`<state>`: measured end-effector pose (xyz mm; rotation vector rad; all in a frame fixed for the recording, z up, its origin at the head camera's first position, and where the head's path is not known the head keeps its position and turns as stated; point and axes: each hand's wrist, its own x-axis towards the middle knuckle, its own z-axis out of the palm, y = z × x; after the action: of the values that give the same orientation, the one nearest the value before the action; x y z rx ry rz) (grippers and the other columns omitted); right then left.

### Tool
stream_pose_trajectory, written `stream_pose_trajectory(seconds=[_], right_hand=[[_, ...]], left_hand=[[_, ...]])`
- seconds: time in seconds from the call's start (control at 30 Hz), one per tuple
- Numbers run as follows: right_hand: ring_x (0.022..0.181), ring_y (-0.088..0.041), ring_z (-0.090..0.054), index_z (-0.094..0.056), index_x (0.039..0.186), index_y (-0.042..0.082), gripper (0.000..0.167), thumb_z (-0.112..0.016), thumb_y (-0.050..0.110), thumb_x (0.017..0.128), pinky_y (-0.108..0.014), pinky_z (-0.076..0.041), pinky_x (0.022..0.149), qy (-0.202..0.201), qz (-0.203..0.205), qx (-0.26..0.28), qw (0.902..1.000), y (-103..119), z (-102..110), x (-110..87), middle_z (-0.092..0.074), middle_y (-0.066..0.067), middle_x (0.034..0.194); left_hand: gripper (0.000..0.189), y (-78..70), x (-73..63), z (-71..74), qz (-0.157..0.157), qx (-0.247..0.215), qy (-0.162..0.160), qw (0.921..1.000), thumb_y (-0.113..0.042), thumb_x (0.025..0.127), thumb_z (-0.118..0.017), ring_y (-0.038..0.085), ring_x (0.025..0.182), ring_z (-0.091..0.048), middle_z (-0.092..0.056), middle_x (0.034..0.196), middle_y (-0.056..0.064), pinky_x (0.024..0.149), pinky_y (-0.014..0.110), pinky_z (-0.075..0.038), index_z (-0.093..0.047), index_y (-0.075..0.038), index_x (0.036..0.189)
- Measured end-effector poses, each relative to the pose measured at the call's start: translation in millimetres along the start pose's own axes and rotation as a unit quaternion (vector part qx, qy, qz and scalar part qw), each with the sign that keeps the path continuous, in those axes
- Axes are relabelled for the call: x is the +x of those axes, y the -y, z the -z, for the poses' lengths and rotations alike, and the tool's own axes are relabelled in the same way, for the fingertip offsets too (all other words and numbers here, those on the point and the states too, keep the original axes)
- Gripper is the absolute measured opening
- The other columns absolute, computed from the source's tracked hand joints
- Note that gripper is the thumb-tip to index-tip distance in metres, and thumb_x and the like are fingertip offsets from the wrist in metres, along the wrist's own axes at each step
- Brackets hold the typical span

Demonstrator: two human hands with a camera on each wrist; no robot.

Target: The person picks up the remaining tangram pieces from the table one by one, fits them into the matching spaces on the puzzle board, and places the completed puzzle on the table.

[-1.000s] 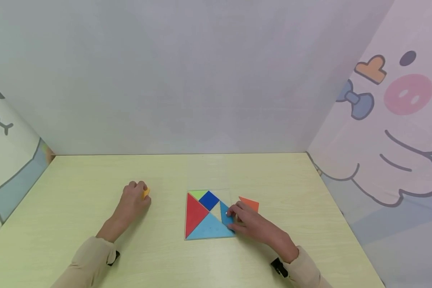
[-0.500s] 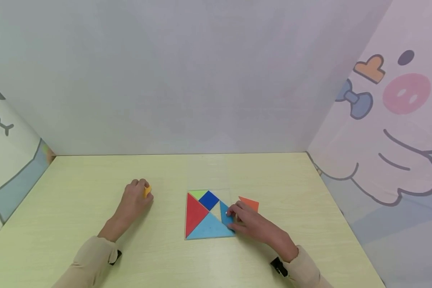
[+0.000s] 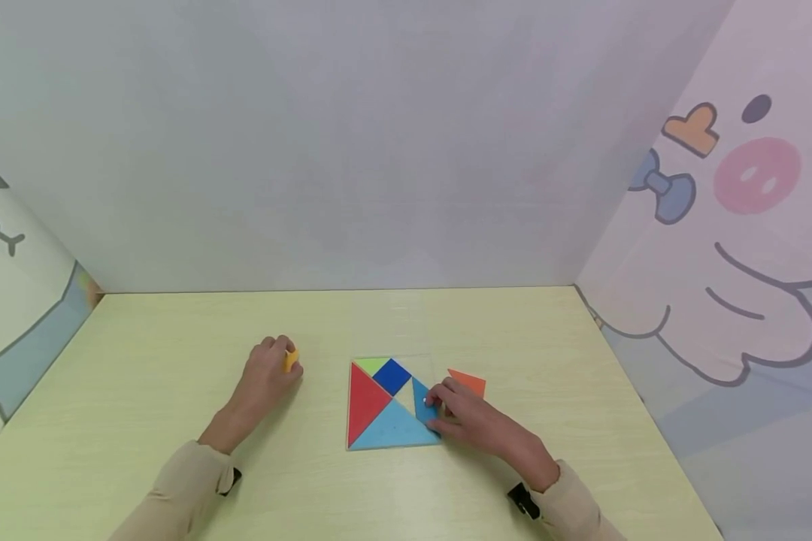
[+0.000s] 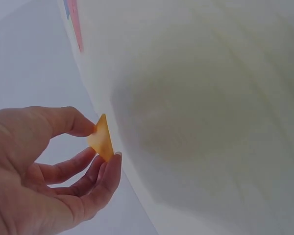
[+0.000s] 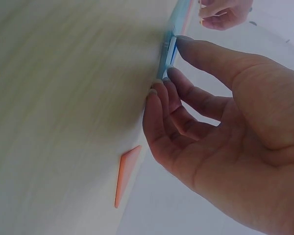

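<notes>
In the head view my left hand (image 3: 264, 382) is over the table at the left of the puzzle. Its thumb and fingers pinch a small yellow-orange tangram piece (image 4: 102, 137), tilted up clear of the table in the left wrist view. My right hand (image 3: 477, 419) is at the right side of the tangram board (image 3: 348, 432), its thumb and fingertips on a blue tangram piece (image 3: 420, 398), partly hidden by them. On the board lie a red triangle (image 3: 365, 406), a light blue triangle (image 3: 395, 430), a dark blue square (image 3: 392, 376) and a green triangle (image 3: 372, 364).
An orange triangle (image 3: 468, 379) lies on the table (image 3: 298, 481) just beyond my right hand, off the board. A faint clear sheet or panel (image 3: 391, 323) lies behind the board. Pale walls (image 3: 338, 150) enclose the back and sides.
My left hand has moved a little to the right, toward the board, carrying the yellow-orange piece. My right hand stays at the blue piece.
</notes>
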<state>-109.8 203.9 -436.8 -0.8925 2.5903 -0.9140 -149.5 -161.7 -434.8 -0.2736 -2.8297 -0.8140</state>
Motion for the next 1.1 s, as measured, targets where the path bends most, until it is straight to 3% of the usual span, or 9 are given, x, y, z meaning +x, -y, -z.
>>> stream_pose_trajectory(seconds=[1.1], right_hand=[[0.093, -0.017, -0.052, -0.059, 0.116, 0.005, 0.022, -0.07, 0.011, 0.098, -0.026, -0.05, 0.08, 0.001, -0.011, -0.009, 0.9999, 0.2, -4.8, 4.7, -0.055, -0.003, 0.109]], left_hand=[[0.026, -49.2, 8.1, -32.2, -0.013, -0.023, 0.025, 0.9993, -0.002, 0.086, -0.076, 0.026, 0.086, -0.055, -0.06, 0.096, 0.016, 0.071, 0.035, -0.055, -0.062, 0.004, 0.107]])
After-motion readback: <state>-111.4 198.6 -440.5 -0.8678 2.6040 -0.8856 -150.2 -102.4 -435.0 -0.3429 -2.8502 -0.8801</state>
